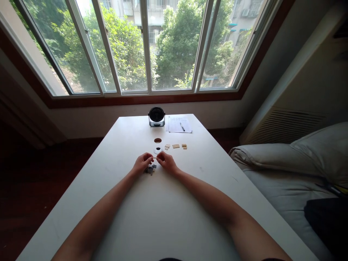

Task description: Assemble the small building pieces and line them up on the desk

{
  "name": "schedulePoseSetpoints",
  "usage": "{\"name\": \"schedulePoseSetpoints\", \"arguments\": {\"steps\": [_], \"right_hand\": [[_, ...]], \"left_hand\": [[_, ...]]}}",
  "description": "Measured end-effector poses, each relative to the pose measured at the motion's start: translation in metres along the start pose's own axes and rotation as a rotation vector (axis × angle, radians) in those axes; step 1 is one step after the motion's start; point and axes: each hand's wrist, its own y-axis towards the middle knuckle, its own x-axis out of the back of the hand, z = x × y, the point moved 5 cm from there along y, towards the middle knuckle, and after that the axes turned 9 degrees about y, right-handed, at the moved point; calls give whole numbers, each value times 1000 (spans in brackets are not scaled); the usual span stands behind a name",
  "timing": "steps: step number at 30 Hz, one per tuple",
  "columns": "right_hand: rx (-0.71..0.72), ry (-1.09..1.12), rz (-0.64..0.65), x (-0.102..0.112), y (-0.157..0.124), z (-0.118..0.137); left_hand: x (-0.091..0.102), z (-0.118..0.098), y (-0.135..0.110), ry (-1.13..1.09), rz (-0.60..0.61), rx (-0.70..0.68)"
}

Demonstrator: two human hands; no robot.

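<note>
Both my hands meet near the middle of the white table. My left hand and my right hand pinch a tiny tan piece between their fingertips; it is too small to name surely. Just below the hands lies a small heap of grey building bricks. Beyond the fingers sits a white round disc with a dark centre. To its right lie three small tan brick plates.
A brown round disc lies farther back. A small black desk fan stands at the table's far edge beside a sheet of paper with a pen. A bed with grey bedding is on the right; windows behind.
</note>
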Motion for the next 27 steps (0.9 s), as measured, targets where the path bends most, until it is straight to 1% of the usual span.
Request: {"name": "schedulePoseSetpoints", "arguments": {"steps": [4, 8, 10, 12, 15, 17, 20, 24, 27], "right_hand": [[35, -55, -29, 0, 6, 0], [125, -115, -33, 1, 13, 3], [143, -123, -21, -1, 16, 4], [119, -112, -30, -4, 19, 3], [70, -74, -76, -8, 21, 2], [75, -56, -91, -10, 20, 2], [97, -36, -67, -9, 14, 4], [82, -7, -10, -6, 6, 5], [65, 6, -1, -5, 6, 6]], "left_hand": [[-2, 3, 12, -39, -23, 47], [-4, 6, 17, -64, -70, 33], [-4, 8, 17, -62, -88, 27], [-3, 10, 16, -57, -96, 32], [-2, 11, 14, -77, -107, 37], [-2, 10, 12, -97, -112, 25], [-3, 6, 9, -87, -109, 15], [-4, 2, 5, -64, -101, 16], [-4, 1, 5, -63, -108, 17]]}}
